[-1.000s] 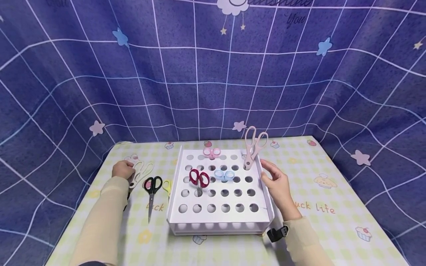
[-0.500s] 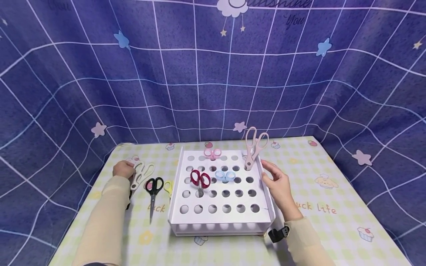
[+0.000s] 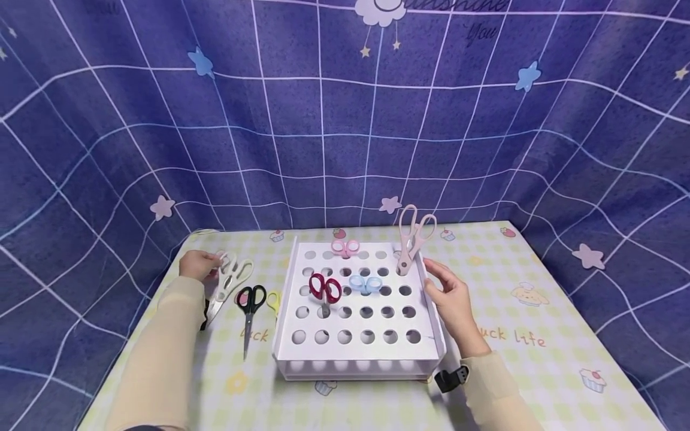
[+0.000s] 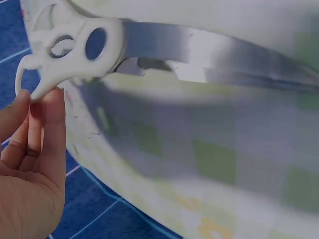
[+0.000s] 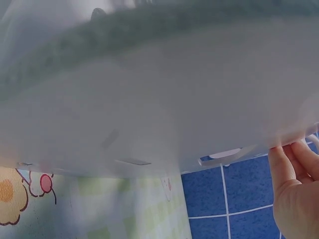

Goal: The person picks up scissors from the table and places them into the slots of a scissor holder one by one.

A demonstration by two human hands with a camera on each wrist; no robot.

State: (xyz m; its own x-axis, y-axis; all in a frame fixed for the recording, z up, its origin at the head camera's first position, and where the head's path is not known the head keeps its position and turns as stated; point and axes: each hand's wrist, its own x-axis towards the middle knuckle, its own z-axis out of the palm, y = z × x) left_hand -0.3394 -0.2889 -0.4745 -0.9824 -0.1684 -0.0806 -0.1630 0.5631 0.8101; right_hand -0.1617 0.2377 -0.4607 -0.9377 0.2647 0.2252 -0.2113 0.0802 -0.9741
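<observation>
My left hand (image 3: 196,265) pinches a handle loop of white-handled kitchen scissors (image 3: 227,284). In the left wrist view the scissors' wide steel blade (image 4: 189,47) stretches right over the cloth, with its shadow below. My right hand (image 3: 451,302) rests fingertips and thumb against the right side of a white rack (image 3: 372,353) with rows of round holes. In the right wrist view the rack's side panel (image 5: 149,109) fills most of the picture, my fingers at its edge. Dark red scissors (image 3: 325,289), light blue scissors (image 3: 365,284), small pink scissors (image 3: 345,247) and large pale pink scissors (image 3: 409,248) stand in its holes.
Black scissors (image 3: 249,304) lie on the checked tablecloth (image 3: 232,407) between my left hand and the rack. Yellow scissors (image 3: 274,299) lie close to the rack's left wall, partly hidden. A blue curtain (image 3: 345,120) hangs behind the table.
The white-handled scissors have shifted slightly and their blade now shows beyond my left sleeve. My left hand has moved a little up and left. My right hand stays at the rack.
</observation>
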